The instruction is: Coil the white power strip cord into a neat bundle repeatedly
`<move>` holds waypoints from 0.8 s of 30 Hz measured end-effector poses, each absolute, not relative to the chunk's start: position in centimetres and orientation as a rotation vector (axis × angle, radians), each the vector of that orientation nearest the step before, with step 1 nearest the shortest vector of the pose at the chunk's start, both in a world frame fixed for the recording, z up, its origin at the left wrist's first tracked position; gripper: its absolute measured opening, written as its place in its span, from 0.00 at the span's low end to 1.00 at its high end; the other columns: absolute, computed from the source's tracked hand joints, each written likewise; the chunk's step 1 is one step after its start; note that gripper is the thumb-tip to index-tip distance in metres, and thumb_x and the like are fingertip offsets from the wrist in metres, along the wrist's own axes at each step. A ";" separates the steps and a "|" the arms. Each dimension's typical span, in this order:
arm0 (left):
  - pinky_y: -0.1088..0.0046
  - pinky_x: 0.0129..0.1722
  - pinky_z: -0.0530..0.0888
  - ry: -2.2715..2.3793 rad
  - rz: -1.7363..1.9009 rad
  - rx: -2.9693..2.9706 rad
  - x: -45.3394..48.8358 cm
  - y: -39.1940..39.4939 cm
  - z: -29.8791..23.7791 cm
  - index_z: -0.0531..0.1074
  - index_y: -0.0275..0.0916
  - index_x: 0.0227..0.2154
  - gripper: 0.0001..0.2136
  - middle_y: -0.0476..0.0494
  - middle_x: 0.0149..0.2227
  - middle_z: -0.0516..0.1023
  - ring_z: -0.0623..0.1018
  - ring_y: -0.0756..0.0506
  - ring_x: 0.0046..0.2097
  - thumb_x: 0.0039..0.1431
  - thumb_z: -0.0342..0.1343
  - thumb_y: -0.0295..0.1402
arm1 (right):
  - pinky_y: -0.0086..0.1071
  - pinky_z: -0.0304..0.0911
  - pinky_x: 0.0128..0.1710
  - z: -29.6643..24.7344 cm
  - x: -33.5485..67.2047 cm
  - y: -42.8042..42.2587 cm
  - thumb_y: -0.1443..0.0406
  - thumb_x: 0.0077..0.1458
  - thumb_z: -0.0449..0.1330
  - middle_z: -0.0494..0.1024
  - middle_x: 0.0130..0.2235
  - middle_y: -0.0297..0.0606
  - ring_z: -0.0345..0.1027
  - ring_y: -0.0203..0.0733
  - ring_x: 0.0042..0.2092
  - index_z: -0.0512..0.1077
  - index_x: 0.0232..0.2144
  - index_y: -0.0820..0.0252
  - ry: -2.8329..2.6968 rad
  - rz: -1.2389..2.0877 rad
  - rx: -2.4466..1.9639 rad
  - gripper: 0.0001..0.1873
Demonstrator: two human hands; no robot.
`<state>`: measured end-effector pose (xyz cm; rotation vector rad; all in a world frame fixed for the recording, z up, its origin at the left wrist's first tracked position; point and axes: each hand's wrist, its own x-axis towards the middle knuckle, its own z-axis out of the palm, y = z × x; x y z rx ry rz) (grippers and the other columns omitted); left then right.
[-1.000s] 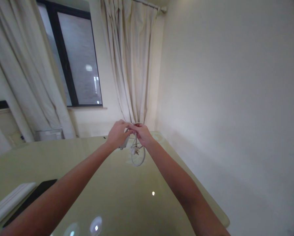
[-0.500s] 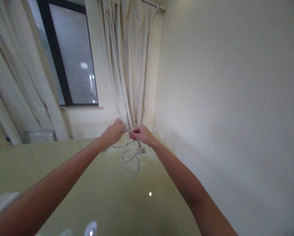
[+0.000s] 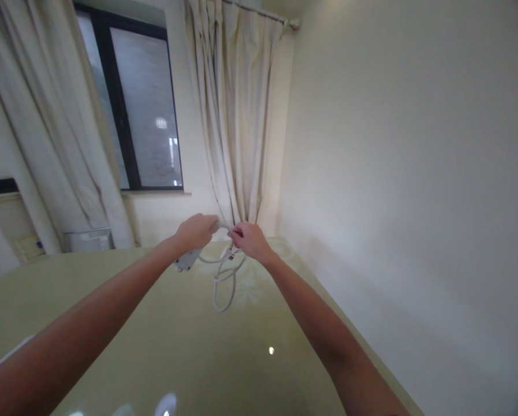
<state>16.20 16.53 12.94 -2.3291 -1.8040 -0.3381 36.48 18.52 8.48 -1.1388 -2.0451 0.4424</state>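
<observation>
A white power cord [image 3: 224, 307] runs between my two hands and hangs below them in loose loops. My left hand [image 3: 197, 231] is closed around one stretch of it. With fingers pinched, my right hand [image 3: 249, 238] grips the cord a short way to the right. The cord's plug [image 3: 227, 253] dangles just under my right hand, its prongs pointing right. Partly hidden behind my left wrist is a white block [image 3: 187, 260] that looks like a power strip.
A glossy pale green tabletop [image 3: 224, 370] spreads below my arms and reflects lights. Along its right side runs a white wall [image 3: 397, 173]. Beige curtains [image 3: 241, 115] and a dark-framed window [image 3: 148, 110] are behind. Part of a white object [image 3: 8, 353] shows beside my left forearm.
The plug has swung left and up, closer under my right hand. More of the white block shows below my left hand. The view has shifted slightly left.
</observation>
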 end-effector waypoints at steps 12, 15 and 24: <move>0.63 0.44 0.73 -1.696 -0.412 -2.433 17.3 14.6 11.4 0.83 0.42 0.40 0.11 0.36 0.39 0.84 0.82 0.36 0.44 0.68 0.54 0.29 | 0.35 0.75 0.42 3.5 33.6 21.2 0.56 0.65 0.61 0.83 0.35 0.36 0.80 0.40 0.36 0.67 0.49 0.54 -1.383 0.963 -0.885 0.15; 0.60 0.47 0.75 -1.641 -0.382 -2.430 18.3 13.9 10.1 0.81 0.45 0.48 0.15 0.34 0.44 0.83 0.79 0.34 0.51 0.67 0.54 0.24 | 0.33 0.75 0.39 3.7 33.7 22.0 0.53 0.60 0.65 0.81 0.31 0.35 0.78 0.38 0.32 0.68 0.46 0.56 -1.306 1.099 -0.853 0.18; 0.58 0.50 0.78 -1.593 -0.292 -2.420 19.6 13.0 7.4 0.77 0.43 0.49 0.17 0.32 0.54 0.77 0.76 0.34 0.59 0.68 0.49 0.19 | 0.31 0.67 0.31 3.5 36.2 23.8 0.53 0.57 0.68 0.75 0.22 0.33 0.71 0.37 0.27 0.74 0.25 0.58 -1.537 1.110 -1.101 0.17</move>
